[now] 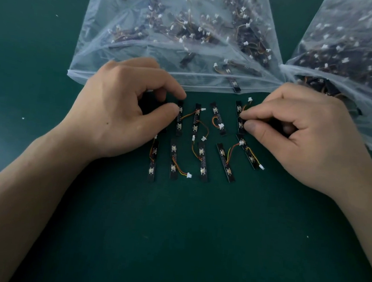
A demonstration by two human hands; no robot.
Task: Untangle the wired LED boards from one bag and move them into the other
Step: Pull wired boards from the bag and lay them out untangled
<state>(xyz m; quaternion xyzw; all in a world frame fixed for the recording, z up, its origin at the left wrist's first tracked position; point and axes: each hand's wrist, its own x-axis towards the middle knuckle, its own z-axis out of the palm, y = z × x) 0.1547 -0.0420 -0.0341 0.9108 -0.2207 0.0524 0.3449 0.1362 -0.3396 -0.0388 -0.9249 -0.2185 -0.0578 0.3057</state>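
Left hand (124,107) curled, thumb and forefinger pinching top-left board (178,126). Right hand (305,138) likewise pinching top-right board (239,107). Between hands, LED boards (203,165) lie in two loose rows on green bench (193,244), wires trailing. Beyond them, two clear bags touching, both full of tangled boards: middle bag (180,26) behind left hand, side bag (353,43) at right.

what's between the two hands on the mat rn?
Head view: two wired LED boards on the green mat, between left hand and right hand. Each hand pinches an outer board.
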